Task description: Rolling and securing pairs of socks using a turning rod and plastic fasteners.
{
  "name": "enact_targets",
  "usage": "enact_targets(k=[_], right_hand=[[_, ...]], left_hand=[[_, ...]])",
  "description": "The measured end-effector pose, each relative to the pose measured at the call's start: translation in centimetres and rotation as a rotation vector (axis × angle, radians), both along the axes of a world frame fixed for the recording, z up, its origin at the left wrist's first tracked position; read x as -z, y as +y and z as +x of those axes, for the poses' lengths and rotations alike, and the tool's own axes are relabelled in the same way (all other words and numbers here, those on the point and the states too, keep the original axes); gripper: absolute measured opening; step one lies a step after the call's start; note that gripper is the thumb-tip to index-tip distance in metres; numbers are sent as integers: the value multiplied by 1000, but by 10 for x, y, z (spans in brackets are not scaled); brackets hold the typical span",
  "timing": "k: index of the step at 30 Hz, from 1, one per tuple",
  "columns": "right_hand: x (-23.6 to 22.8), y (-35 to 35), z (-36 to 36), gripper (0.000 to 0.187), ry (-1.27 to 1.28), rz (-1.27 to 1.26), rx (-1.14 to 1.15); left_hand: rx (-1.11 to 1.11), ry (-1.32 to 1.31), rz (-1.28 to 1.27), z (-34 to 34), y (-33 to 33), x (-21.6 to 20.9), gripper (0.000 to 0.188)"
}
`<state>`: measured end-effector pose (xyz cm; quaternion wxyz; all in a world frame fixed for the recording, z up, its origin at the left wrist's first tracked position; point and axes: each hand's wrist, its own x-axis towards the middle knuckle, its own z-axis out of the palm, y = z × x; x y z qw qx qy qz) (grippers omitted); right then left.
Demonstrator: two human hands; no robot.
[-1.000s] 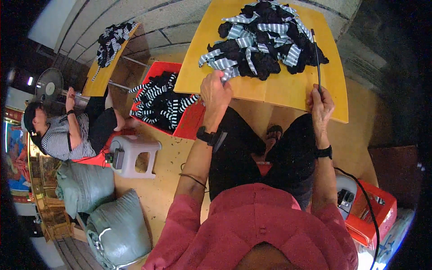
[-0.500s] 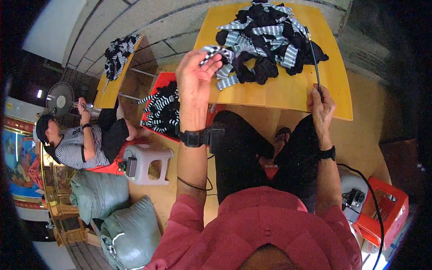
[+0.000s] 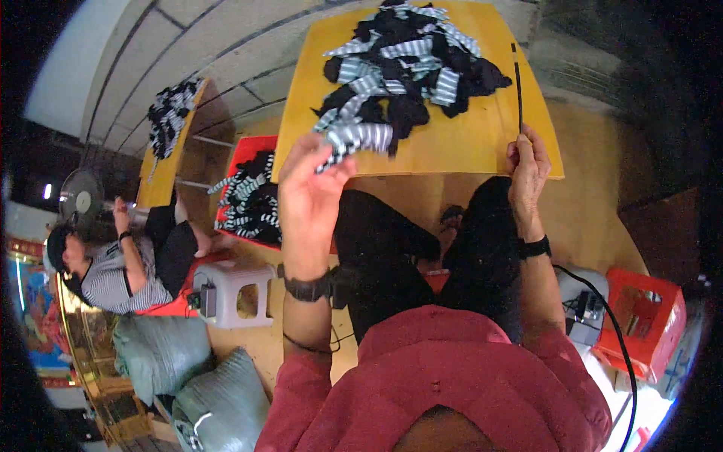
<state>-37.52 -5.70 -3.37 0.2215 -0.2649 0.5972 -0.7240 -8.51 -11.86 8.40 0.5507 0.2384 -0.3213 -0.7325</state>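
My left hand (image 3: 312, 169), fingers closed, grips a striped knit piece (image 3: 360, 137) at the near left edge of the yellow table (image 3: 459, 154). Its grey-and-white striped part sticks out to the right, and a black-and-white part shows at my fingertips. My right hand (image 3: 529, 160) is closed around the lower end of a thin black rod (image 3: 518, 94), which points away from me over the table's right side. Beyond my left hand lies a heap of black and grey-white striped knit pieces (image 3: 414, 49). The fingers of my left hand are slightly blurred.
A red crate (image 3: 256, 143) of black-and-white striped pieces stands left of the table. Farther left, a seated person (image 3: 124, 279) works at another yellow table (image 3: 169, 173). Nearby are a pale stool (image 3: 252, 294) and grey-green sacks (image 3: 222, 399). A red stool (image 3: 640, 320) and black cable (image 3: 614, 324) lie right.
My left hand has come nearer to me with the striped piece, whose grey-white part now stretches out to the right. The right hand still holds the rod. The whole view has shifted somewhat.
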Motion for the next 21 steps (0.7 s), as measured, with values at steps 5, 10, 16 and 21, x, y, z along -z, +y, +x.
enact_targets(k=[5, 10, 16, 21], right_hand=[[8, 16, -20, 24, 411, 205, 129], [-9, 12, -33, 29, 1065, 609, 110], [-5, 0, -18, 28, 1318, 571, -11], [-13, 4, -14, 24, 1322, 629, -58]], left_hand=[[54, -36, 103, 4, 32, 22, 14], [181, 128, 155, 0, 50, 46, 19], [179, 177, 166, 5, 68, 52, 24], [194, 208, 220, 11, 75, 58, 23]])
